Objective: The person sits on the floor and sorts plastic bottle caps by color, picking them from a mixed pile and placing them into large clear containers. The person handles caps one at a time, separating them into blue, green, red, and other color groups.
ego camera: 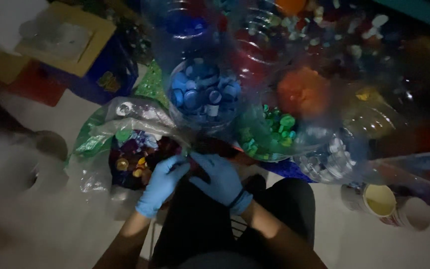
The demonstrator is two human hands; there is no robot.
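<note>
A clear plastic bag (125, 149) lies open on the pale floor just left of the person's knees, its crumpled mouth turned up and its inside heaped with mixed bottle caps (138, 159) in purple, dark red, yellow, green and white. The caps lie loose and jumbled, some top up and some on edge, and the nearest ones sit right at the bag's near rim; the dim, blurred view hides finer detail.
</note>
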